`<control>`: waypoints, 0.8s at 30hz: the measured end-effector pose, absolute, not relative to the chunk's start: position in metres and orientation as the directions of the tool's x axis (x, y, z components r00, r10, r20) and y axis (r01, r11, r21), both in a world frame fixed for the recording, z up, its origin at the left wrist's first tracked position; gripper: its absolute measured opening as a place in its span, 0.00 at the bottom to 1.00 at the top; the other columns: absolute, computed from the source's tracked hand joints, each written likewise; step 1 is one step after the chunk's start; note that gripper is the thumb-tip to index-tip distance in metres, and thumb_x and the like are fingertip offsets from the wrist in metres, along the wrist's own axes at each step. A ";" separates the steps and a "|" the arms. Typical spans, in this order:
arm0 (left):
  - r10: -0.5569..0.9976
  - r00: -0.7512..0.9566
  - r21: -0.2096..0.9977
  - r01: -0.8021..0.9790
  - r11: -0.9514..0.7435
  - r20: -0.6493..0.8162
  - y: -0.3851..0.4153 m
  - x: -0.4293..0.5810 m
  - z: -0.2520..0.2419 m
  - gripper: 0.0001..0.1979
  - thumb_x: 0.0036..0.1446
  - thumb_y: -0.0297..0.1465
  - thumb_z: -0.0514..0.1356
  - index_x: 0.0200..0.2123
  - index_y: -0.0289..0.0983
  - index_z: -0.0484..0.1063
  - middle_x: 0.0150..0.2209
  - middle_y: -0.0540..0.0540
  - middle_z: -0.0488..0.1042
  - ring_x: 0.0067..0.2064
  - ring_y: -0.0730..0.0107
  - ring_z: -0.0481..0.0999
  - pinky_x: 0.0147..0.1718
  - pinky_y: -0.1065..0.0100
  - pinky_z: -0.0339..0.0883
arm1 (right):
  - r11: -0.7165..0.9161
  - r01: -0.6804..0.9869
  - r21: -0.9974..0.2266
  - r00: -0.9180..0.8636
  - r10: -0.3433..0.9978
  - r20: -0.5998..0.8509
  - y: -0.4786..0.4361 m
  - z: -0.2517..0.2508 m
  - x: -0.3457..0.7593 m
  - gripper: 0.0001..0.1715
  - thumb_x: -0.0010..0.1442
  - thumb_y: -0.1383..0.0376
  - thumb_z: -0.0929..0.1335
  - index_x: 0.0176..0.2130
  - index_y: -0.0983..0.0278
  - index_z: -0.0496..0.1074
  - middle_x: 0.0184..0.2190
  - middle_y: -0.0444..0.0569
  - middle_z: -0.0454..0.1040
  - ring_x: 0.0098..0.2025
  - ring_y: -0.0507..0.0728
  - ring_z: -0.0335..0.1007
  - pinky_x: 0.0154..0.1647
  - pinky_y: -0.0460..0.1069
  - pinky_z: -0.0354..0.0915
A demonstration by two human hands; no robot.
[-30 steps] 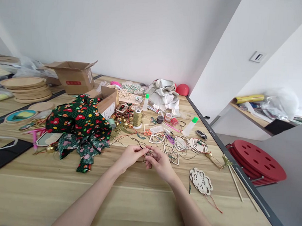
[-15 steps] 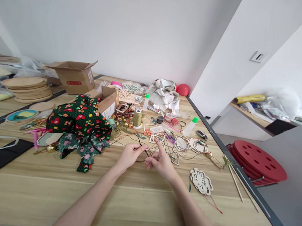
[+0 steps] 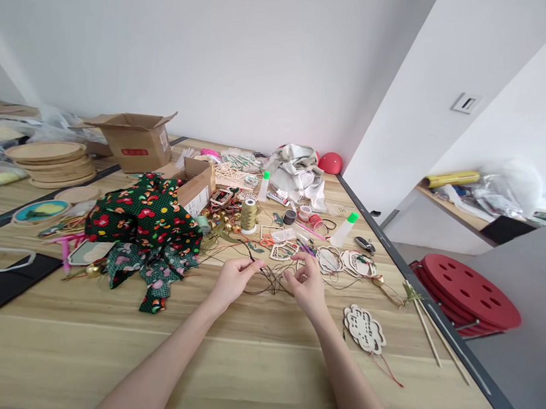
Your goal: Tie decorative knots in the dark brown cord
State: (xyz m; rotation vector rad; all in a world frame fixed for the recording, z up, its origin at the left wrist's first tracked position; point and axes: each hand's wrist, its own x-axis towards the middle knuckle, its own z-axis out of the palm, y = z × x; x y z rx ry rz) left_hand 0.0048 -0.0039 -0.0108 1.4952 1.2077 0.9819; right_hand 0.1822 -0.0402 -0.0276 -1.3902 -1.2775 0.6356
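Over the middle of the wooden table, my left hand pinches one end of a thin dark cord. My right hand pinches the same cord a little to the right, fingers curled. The cord hangs slack between the two hands and its loose loops lie on the table. A flat white wooden cut-out lies just right of my right wrist. More wooden cut-outs sit beyond my right hand.
Green floral fabric lies heaped to the left. Behind it are cardboard boxes, a gold thread spool, green-capped glue bottles, small bells and tape rolls. Bamboo sticks lie near the right edge. Red stools stand beside the table.
My hands were close together working the cord. My right hand has moved right and away from the left, drawing the cord out between them.
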 end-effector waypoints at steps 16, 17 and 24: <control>0.933 0.352 0.963 0.214 -0.162 0.079 -0.006 0.007 -0.019 0.22 0.54 0.46 0.55 0.21 0.34 0.72 0.20 0.50 0.69 0.29 0.67 0.68 0.28 0.70 0.60 | -0.041 -0.142 -0.989 -0.052 0.998 -0.034 -0.045 -0.030 0.155 0.17 0.50 0.57 0.69 0.37 0.66 0.71 0.29 0.48 0.73 0.25 0.56 0.74 0.26 0.51 0.73; 0.917 0.390 0.963 0.207 -0.173 0.081 -0.007 0.008 -0.018 0.22 0.55 0.46 0.55 0.21 0.34 0.72 0.21 0.50 0.69 0.28 0.68 0.67 0.28 0.71 0.59 | -0.042 -0.134 -0.990 -0.079 0.996 -0.032 -0.045 -0.029 0.154 0.17 0.51 0.57 0.70 0.37 0.66 0.72 0.27 0.47 0.73 0.25 0.56 0.74 0.27 0.51 0.73; 0.906 0.399 0.941 0.229 -0.250 0.143 -0.007 0.005 -0.018 0.18 0.57 0.41 0.54 0.41 0.35 0.75 0.27 0.47 0.74 0.32 0.66 0.71 0.32 0.70 0.62 | -0.105 -0.147 -0.984 -0.050 0.994 -0.099 -0.046 -0.025 0.153 0.21 0.48 0.50 0.71 0.30 0.66 0.71 0.20 0.45 0.72 0.18 0.54 0.70 0.17 0.47 0.68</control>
